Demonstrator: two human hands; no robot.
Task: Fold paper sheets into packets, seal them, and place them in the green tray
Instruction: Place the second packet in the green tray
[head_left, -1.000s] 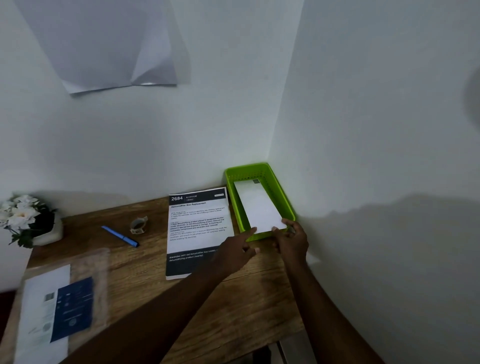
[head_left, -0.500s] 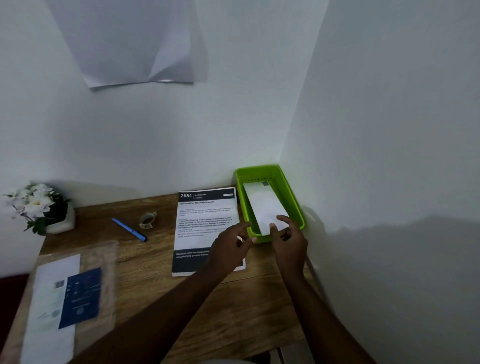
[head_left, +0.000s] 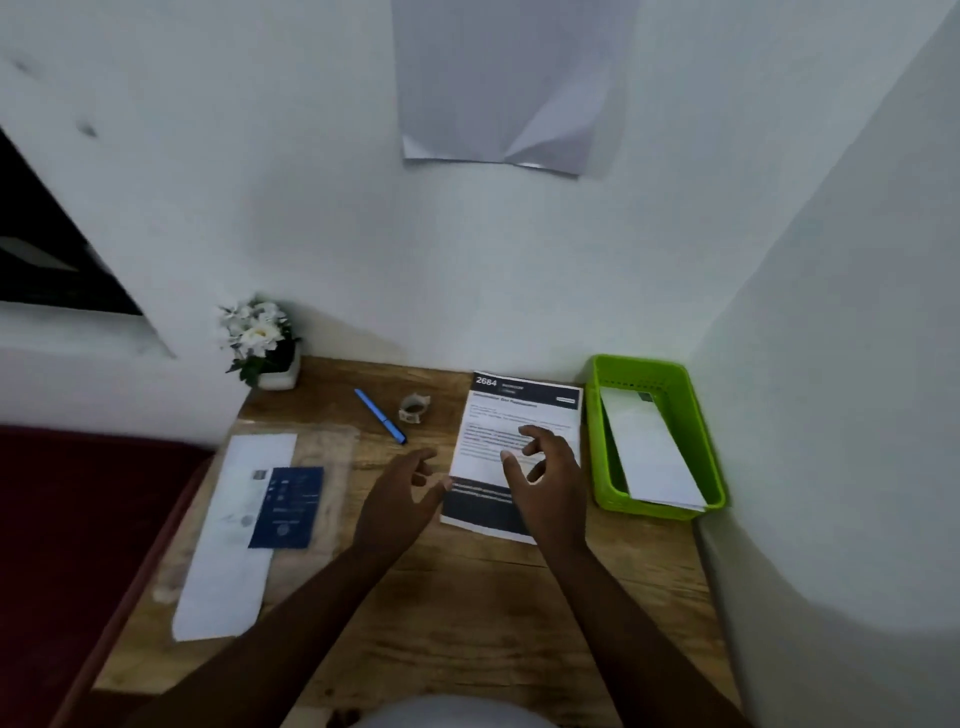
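A green tray (head_left: 709, 447) stands at the desk's right edge by the wall, with a folded white packet (head_left: 647, 452) lying in it. A printed sheet (head_left: 519, 410) with a dark header and footer lies flat left of the tray. My right hand (head_left: 545, 486) hovers over that sheet, fingers spread and holding nothing. My left hand (head_left: 402, 501) is open just off the sheet's left edge, above the wood. A roll of tape (head_left: 414, 409) and a blue pen (head_left: 381, 415) lie further back on the desk.
A clear sleeve holding white paper and a dark blue card (head_left: 285, 506) lies at the desk's left. A small pot of white flowers (head_left: 265, 345) stands in the back left corner. White walls close in behind and on the right. A paper sheet (head_left: 506, 88) hangs on the back wall.
Both hands have let go of the packet, which stays in the tray, and have moved left over the printed sheet. The view has swung to the left.
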